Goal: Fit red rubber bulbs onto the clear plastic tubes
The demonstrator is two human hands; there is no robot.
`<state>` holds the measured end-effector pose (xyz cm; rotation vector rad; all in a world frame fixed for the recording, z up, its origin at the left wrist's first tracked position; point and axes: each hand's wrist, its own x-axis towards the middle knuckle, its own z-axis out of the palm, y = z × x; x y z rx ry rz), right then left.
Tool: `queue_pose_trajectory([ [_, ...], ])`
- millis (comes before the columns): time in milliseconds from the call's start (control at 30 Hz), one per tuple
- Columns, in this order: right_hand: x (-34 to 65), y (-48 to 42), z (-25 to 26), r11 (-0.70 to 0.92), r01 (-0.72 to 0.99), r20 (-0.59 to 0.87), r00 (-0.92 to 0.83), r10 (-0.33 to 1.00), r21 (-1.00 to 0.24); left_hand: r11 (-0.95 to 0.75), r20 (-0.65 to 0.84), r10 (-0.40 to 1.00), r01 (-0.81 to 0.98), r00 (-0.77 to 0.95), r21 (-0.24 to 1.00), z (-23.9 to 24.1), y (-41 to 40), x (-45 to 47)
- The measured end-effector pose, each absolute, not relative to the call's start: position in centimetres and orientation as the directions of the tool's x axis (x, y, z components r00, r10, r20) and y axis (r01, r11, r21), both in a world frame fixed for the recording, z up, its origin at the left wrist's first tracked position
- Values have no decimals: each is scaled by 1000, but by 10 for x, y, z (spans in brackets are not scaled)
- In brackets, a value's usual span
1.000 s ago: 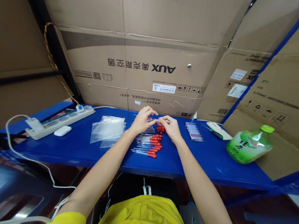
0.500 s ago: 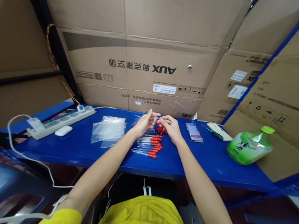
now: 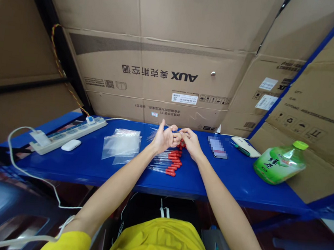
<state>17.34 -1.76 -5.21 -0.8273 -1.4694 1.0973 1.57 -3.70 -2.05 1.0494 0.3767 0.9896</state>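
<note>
My left hand [image 3: 165, 137] and my right hand [image 3: 190, 141] meet above the middle of the blue shelf [image 3: 91, 164]. Both pinch a thin clear glass dropper tube [image 3: 172, 128] that runs between their fingertips. Below them lies a row of several glass droppers with red rubber bulbs [image 3: 171, 163], side by side. A small heap of loose red bulbs [image 3: 182, 144] sits just under my right hand's fingers. My left palm faces me with its fingers curled in.
Clear plastic bags [image 3: 121, 145] lie left of the droppers. Farther left are a white power strip [image 3: 67, 133] and a white earbud case [image 3: 71, 145]. On the right are a phone [image 3: 216, 147], a white device [image 3: 244, 146] and a green tea bottle [image 3: 279, 162] on its side. Cardboard boxes [image 3: 160, 72] wall the back.
My left hand has turned palm-up and curled its fingers closer to my right hand. The clear tube has risen a little between them. My right hand has hardly moved.
</note>
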Motion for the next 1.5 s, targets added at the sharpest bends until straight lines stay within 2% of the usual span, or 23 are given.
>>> queue_pose_trajectory([
  [133,172,-18,-53,355,-52,358,-181,916,-933,126,185,819,-485,543,866,-21,-37,17],
  [300,174,-20,-50,428,42,412,-199,889,-903,68,228,856,-539,464,840,-24,-32,18],
  [367,177,-20,-49,479,166,449,-191,873,-862,65,238,864,-567,444,821,-23,-30,17],
  [433,183,-19,-50,504,358,476,-170,863,-786,71,239,880,-611,410,788,-22,-30,15],
  [567,196,-15,-56,353,735,409,-112,906,-579,110,212,915,-718,343,687,-18,-30,8],
  [667,203,-13,-58,270,844,371,-91,924,-464,142,215,923,-800,320,584,-17,-28,3],
  [833,207,-11,-55,224,867,422,-18,907,-446,134,225,933,-851,282,509,-18,-25,-2],
  [1067,213,-4,-67,148,881,281,-17,960,-450,119,261,924,-857,281,501,-21,-22,-3],
  [1300,213,-1,-66,87,885,249,34,968,-457,126,251,927,-863,277,488,-21,-22,-4],
  [1500,213,-6,-60,85,854,227,40,973,-514,115,257,927,-861,272,495,-21,-22,-4],
])
